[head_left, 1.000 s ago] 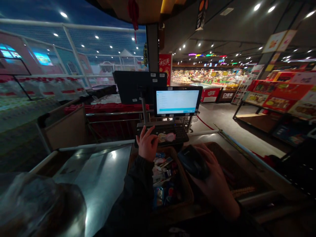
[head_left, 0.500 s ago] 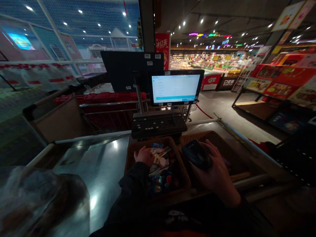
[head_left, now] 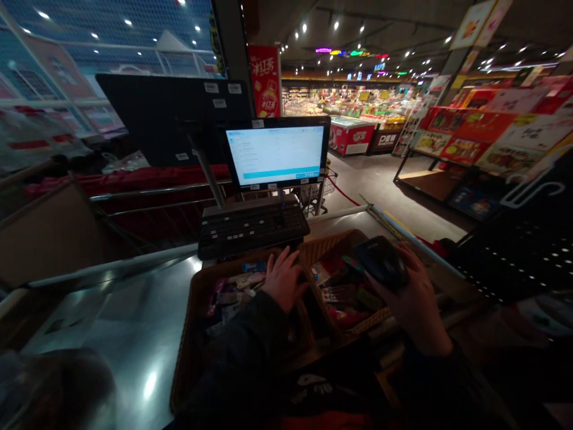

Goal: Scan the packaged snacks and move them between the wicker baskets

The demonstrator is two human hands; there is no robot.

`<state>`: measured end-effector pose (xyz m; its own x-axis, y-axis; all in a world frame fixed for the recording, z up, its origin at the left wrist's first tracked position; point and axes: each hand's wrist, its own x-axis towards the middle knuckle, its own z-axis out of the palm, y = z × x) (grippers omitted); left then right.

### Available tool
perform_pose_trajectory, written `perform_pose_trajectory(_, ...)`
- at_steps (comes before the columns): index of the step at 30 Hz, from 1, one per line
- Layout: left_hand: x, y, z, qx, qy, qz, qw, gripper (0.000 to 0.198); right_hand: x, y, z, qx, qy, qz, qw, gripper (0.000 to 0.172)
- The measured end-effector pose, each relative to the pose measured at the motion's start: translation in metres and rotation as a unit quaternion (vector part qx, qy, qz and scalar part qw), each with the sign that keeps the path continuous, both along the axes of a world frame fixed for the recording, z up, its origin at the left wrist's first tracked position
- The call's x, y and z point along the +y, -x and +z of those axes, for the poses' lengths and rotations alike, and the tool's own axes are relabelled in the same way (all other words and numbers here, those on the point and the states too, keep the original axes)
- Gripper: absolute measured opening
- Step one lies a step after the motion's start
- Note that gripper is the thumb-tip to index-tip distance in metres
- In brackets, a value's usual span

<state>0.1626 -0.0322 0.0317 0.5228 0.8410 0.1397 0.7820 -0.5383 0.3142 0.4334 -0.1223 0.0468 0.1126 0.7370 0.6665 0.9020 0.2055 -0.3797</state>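
Observation:
My right hand [head_left: 418,301] grips a black handheld barcode scanner [head_left: 384,261] above the right side of the right wicker basket [head_left: 320,243]. My left hand [head_left: 285,279] has its fingers spread over the right part of the left wicker basket [head_left: 190,304], near where the two baskets meet; nothing shows in its grasp. Small packaged goods [head_left: 230,295] and a blue item [head_left: 253,266] lie in the left basket, partly hidden by my left sleeve. In the right basket are several small packets [head_left: 339,293], with red ones among them, dim and hard to tell apart.
A keyboard [head_left: 253,227] and a lit monitor [head_left: 277,152] stand behind the baskets. The metal counter [head_left: 129,322] stretches left, with a blurred dark bundle [head_left: 67,382] at its near corner. Shelves of boxed goods [head_left: 483,128] stand to the right.
The view has turned right. My left hand has moved right across the left basket, its fingers more spread. The scanner stays in my right hand. Packets now show in the right basket.

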Motion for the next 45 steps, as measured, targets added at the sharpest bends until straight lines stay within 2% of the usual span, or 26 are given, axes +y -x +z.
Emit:
perform_pose_trajectory(3, 0.017, -0.041, -0.007, 0.025, 0.015, -0.051, 0.998, 0.022, -0.001, -0.017, -0.004, 0.003, -0.005, -0.009, 1.000, 0.040)
perform_pose_trajectory(6, 0.037, -0.082, -0.023, 0.064, 0.020, -0.093, 0.993, 0.025, 0.002, -0.031, -0.006, 0.006, -0.001, -0.013, 1.000, 0.044)
perform_pose_trajectory(10, 0.060, -0.137, -0.060, 0.173, 0.025, -0.161, 0.971, 0.037, 0.011, -0.043, -0.002, 0.018, 0.000, -0.014, 1.000, 0.046)
perform_pose_trajectory(14, 0.070, -0.175, -0.098, 0.214, 0.045, -0.168, 0.961, 0.029, 0.022, -0.054, 0.002, 0.019, -0.011, -0.006, 1.000, 0.042)
perform_pose_trajectory(17, 0.073, -0.185, -0.119, 0.229, 0.058, -0.171, 0.957, 0.032, 0.027, -0.065, 0.001, 0.020, -0.008, -0.001, 1.000, 0.039)
perform_pose_trajectory(20, 0.076, -0.188, -0.132, 0.237, 0.063, -0.182, 0.952, 0.031, 0.032, -0.075, -0.003, 0.027, -0.004, -0.002, 1.000, 0.039)
perform_pose_trajectory(29, 0.083, -0.197, -0.148, 0.232, 0.058, -0.153, 0.959, 0.039, 0.043, -0.083, -0.008, 0.058, 0.016, 0.004, 0.998, 0.040)
perform_pose_trajectory(32, 0.085, -0.198, -0.144, 0.220, 0.064, -0.142, 0.963, 0.031, 0.043, -0.085, -0.009, 0.056, 0.013, 0.001, 0.998, 0.038)
perform_pose_trajectory(35, 0.094, -0.196, -0.124, 0.197, 0.068, -0.114, 0.972, 0.034, 0.039, -0.090, -0.011, 0.050, -0.004, -0.009, 0.999, 0.040)
perform_pose_trajectory(37, 0.103, -0.191, -0.102, 0.170, 0.062, -0.089, 0.980, 0.038, 0.036, -0.093, -0.012, 0.049, -0.013, -0.021, 0.998, 0.042)
perform_pose_trajectory(40, 0.114, -0.175, -0.063, 0.131, 0.044, -0.077, 0.987, 0.030, 0.036, -0.096, -0.011, 0.042, -0.014, -0.030, 0.999, 0.043)
perform_pose_trajectory(43, 0.114, -0.150, -0.026, 0.059, 0.022, -0.080, 0.995, 0.018, 0.038, -0.094, -0.009, 0.035, -0.022, -0.024, 0.999, 0.042)
perform_pose_trajectory(45, 0.111, -0.131, -0.007, -0.007, 0.011, -0.068, 0.998, 0.017, 0.039, -0.090, -0.007, 0.037, -0.028, -0.019, 0.999, 0.042)
